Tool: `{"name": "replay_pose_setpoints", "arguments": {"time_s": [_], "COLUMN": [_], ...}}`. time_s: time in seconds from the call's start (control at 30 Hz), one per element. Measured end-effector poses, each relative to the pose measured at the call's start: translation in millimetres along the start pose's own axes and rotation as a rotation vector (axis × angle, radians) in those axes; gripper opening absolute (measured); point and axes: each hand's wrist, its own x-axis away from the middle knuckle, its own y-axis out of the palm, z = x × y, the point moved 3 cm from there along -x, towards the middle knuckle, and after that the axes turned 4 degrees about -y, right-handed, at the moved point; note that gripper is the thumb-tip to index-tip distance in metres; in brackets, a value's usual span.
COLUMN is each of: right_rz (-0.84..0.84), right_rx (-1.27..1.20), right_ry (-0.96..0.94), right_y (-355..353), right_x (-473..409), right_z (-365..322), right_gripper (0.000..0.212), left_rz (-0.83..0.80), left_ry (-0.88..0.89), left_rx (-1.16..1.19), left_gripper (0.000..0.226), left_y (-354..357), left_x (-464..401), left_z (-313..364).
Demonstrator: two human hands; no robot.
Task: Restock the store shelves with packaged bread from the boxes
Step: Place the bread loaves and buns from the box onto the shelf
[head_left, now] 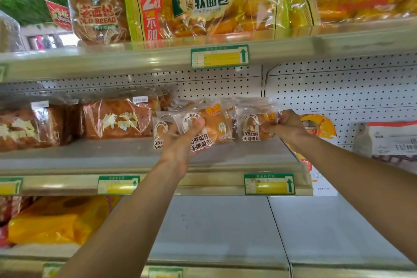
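Note:
Both my hands reach onto the middle shelf (135, 153). My left hand (180, 142) grips a small clear bread packet (214, 126) with black lettering, thumb on its front; a second like packet (159, 133) stands just left of it. My right hand (286, 126) pinches another small bread packet (252, 124) by its right side, standing it upright on the shelf. More small packets sit behind these.
Brown loaves in clear bags (117, 119) fill the middle shelf's left. Large yellow soft-bread bags (203, 2) and an "Old Bread" loaf (97, 13) line the top shelf. A white packet (392, 137) lies at right. Yellow bags (56, 219) sit on the lower shelf (225, 228).

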Motion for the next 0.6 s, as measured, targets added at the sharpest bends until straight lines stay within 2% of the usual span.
{"name": "replay_pose_setpoints", "arguments": {"time_s": [0.07,0.1,0.17,0.2,0.27,0.33,0.37,0.4,0.5,0.57,0.6], "right_rz": [0.063,0.16,0.305,0.272,-0.019,-0.347,-0.452,-0.505,-0.505,-0.462,-0.42], "right_rx": [-0.022,-0.004,-0.014,-0.079,-0.16,-0.086,-0.058,-0.05,-0.087,-0.128,-0.132], "right_ry": [0.006,-0.035,-0.207,-0.274,-0.305,-0.286,-0.274,-0.256,-0.223,-0.2,-0.184], "right_y": [-2.5,-7.0,-16.2,-18.8,-17.2,-10.3,-7.4,-6.0,-10.6,-18.8,-23.8], "right_x": [5.6,11.8,22.3,28.9,48.9,69.3,77.6,82.6,84.6,84.8,81.6], "right_z": [-3.7,-10.6,-27.3,-37.4,-62.4,-80.3,-85.8,-88.5,-85.8,-80.0,-73.8], "right_gripper": [0.068,0.071,0.063,0.055,0.049,0.052,0.051,0.048,0.031,0.012,0.015], "left_rz": [-0.001,0.001,0.006,0.005,-0.001,0.001,0.006,-0.001,-0.036,-0.037,-0.033], "left_ry": [0.015,0.018,0.015,0.013,-0.002,-0.007,-0.005,-0.001,0.003,0.002,-0.001], "left_rx": [-0.016,-0.027,-0.055,-0.064,-0.076,-0.086,-0.096,-0.117,-0.146,-0.172,-0.186], "left_gripper": [0.04,0.033,0.038,0.045,0.056,0.045,0.038,0.034,0.027,0.044,0.051], "left_y": [1.2,2.6,5.7,9.1,19.4,33.0,40.4,47.0,61.0,64.8,65.6], "left_x": [2.1,4.1,6.4,7.6,9.0,10.0,10.6,10.8,14.2,13.8,13.5], "left_z": [-0.2,0.6,2.7,3.5,4.0,1.6,-0.8,-3.5,-9.0,-10.0,-9.5]}}
